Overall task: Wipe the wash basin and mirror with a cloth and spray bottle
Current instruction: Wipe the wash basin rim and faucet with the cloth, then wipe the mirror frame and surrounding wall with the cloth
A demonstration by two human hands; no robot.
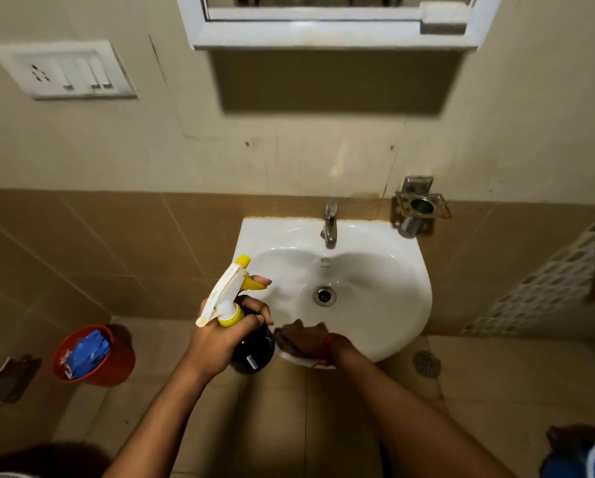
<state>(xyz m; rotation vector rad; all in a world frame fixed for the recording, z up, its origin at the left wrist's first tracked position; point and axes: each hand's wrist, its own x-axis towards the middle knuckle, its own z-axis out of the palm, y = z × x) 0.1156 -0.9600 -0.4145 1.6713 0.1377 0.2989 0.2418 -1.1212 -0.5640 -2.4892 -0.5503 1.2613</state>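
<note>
A white wash basin (375, 305) hangs on the tiled wall, with a steel tap (329, 225) at its back and a drain (324, 296) in the bowl. My left hand (220, 339) grips a dark spray bottle (252, 353) with a white and yellow trigger head, its nozzle pointing over the basin's left side. My right hand (306, 341) presses a white cloth (303, 360) on the basin's front rim. The cloth is mostly hidden under the hand. The white-framed mirror (334, 25) is mounted above, cut off by the top edge.
A red bucket (94, 357) with blue material inside stands on the floor at the left. A steel holder (418, 208) is fixed right of the tap. A switch plate (64, 69) sits on the upper left wall. A floor drain (425, 363) lies below the basin's right side.
</note>
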